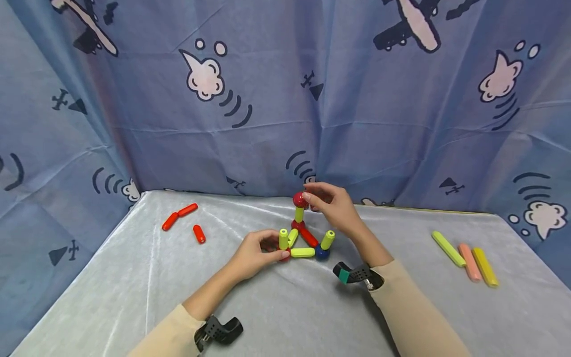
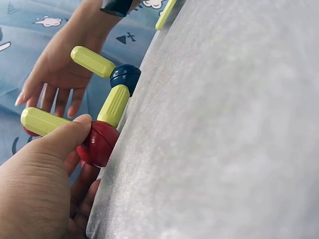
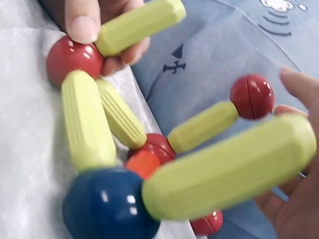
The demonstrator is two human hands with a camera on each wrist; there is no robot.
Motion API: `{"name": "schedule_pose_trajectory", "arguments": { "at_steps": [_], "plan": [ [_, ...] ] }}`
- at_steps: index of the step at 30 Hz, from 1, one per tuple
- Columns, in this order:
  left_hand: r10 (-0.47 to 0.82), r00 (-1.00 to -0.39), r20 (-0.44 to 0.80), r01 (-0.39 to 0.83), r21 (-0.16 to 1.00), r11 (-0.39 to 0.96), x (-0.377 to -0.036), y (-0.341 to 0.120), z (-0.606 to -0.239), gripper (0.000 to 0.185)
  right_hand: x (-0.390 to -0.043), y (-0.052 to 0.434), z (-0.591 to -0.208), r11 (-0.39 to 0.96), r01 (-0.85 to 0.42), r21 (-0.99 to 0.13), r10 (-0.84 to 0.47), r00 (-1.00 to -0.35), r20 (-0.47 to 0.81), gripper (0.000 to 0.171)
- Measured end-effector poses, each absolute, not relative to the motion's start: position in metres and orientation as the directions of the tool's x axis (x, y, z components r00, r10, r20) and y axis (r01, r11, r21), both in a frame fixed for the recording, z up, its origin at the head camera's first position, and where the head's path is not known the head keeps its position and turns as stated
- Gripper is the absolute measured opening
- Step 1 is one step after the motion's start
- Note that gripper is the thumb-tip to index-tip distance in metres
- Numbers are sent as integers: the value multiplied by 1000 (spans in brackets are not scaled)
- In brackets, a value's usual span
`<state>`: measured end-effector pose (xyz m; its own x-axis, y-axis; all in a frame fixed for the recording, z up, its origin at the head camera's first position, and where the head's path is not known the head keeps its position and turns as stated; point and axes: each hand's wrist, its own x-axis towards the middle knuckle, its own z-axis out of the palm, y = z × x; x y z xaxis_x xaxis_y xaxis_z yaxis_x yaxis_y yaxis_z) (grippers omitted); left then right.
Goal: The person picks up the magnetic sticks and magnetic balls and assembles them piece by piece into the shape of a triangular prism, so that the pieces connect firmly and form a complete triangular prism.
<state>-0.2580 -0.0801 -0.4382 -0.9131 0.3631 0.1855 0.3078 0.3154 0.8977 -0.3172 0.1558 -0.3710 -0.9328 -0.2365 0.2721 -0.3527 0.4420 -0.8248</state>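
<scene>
A frame of magnetic rods and balls stands on the cloth. Three rods, two yellow-green and one red rod (image 1: pixel 308 237), form its triangular base. My left hand (image 1: pixel 256 253) pinches the near-left red ball (image 2: pixel 102 143), thumb on its side, fingers behind. Upright yellow-green rods rise from this ball and from the blue ball (image 1: pixel 322 252). At the back corner, a third upright rod (image 1: pixel 299 214) carries a red ball (image 1: pixel 300 200). Beside that top ball is my right hand (image 1: pixel 334 206), fingers loosely extended; in the right wrist view a small gap shows between them.
Several small red rods (image 1: pixel 199 234) lie at the left of the cloth-covered table (image 1: pixel 134 297). Longer green, pink and yellow rods (image 1: pixel 485 267) lie at the right. Another red ball (image 3: pixel 207 222) shows low beyond the frame. A patterned blue curtain (image 1: pixel 267 99) hangs behind the table.
</scene>
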Motion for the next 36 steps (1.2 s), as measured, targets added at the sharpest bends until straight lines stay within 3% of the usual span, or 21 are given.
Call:
{"name": "schedule_pose_trajectory", "arguments": {
  "at_steps": [6, 9, 14, 18, 26, 36],
  "plan": [
    [373, -910, 182, 310, 895, 321, -260, -78, -438, 30, -327, 172, -386, 558, -299, -774, -111, -951, 287, 34],
    [374, -911, 176, 306, 896, 323, -260, -78, -438, 30, -333, 177, -398, 622, -302, -723, -156, -952, 264, 33],
    [370, -914, 166, 296, 897, 328, -259, -78, -437, 30, -337, 181, -418, 679, -383, -626, -300, -923, 239, 47],
    [371, -914, 166, 297, 896, 331, -259, -78, -438, 30, -338, 180, -426, 709, -393, -586, -315, -919, 235, 51],
    [372, -911, 175, 303, 898, 319, -259, -79, -437, 31, -339, 183, -426, 682, -321, -658, -217, -947, 236, 43],
    [363, -916, 172, 295, 901, 318, -257, -81, -436, 32, -332, 198, -387, 549, -280, -788, -227, -957, 182, 47]
  ]
}}
